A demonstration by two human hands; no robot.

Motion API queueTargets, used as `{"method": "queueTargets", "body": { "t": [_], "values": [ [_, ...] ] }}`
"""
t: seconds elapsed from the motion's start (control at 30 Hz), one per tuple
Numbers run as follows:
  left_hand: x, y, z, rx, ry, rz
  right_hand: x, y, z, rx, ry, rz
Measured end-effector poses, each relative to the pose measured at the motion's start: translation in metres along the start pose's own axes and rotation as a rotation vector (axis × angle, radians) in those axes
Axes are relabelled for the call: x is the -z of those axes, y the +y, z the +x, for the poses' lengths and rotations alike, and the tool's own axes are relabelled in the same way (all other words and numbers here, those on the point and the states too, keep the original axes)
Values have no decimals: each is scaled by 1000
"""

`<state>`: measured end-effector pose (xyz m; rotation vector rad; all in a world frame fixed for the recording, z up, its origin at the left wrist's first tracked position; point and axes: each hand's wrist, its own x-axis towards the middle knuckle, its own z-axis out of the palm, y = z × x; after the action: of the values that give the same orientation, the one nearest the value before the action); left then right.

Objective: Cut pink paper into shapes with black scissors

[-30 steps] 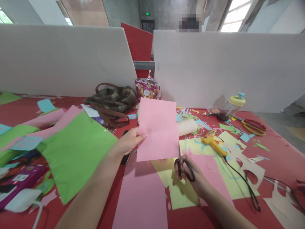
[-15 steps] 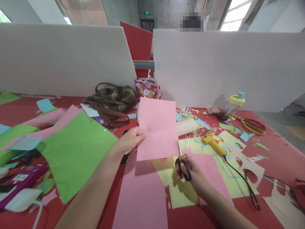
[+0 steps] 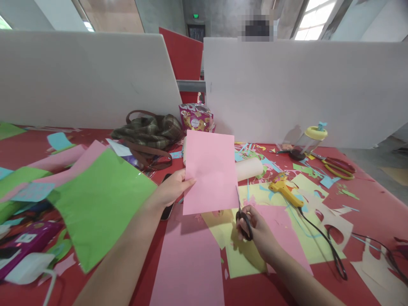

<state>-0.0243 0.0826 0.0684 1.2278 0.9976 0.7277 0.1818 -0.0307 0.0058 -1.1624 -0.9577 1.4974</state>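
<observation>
Pink sheet (image 3: 209,172), L edge in L hand (image 3: 173,187) pinch, R edge by scissors (image 3: 241,213) in R hand (image 3: 257,229) grip, btm edge free

The raised sheet (image 3: 210,174) is before the snack packet (image 3: 195,119), left of the glue gun (image 3: 288,195)

The paper sheet (image 3: 209,172) looks smooth and matt — the scissors (image 3: 246,225) metal-bladed, the snack packet (image 3: 196,118) glossy.

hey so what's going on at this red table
A person's left hand holds up a pink sheet by its left edge. In the right hand are black-handled scissors, blades at the sheet's lower right edge; whether they are cutting is hard to tell. Paper scraps and a yellow glue gun lie to the right.
</observation>
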Motion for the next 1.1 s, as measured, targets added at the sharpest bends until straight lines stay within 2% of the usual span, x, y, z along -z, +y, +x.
{"method": "queueTargets", "body": {
  "t": [0.43,0.63,0.77,0.9,1.1],
  "values": [
    [2,-1,0,7,8,13,9,0,0,-5,-196,172],
    [2,2,-2,4,16,41,7,-9,-1,-46,-232,208],
    [0,3,-3,23,15,58,9,-5,-1,-35,-246,213],
    [1,2,-2,3,24,95,13,-2,-1,-92,-264,205],
    [5,2,-3,21,64,144,15,-12,-1,-137,-361,252]
  ]
}}
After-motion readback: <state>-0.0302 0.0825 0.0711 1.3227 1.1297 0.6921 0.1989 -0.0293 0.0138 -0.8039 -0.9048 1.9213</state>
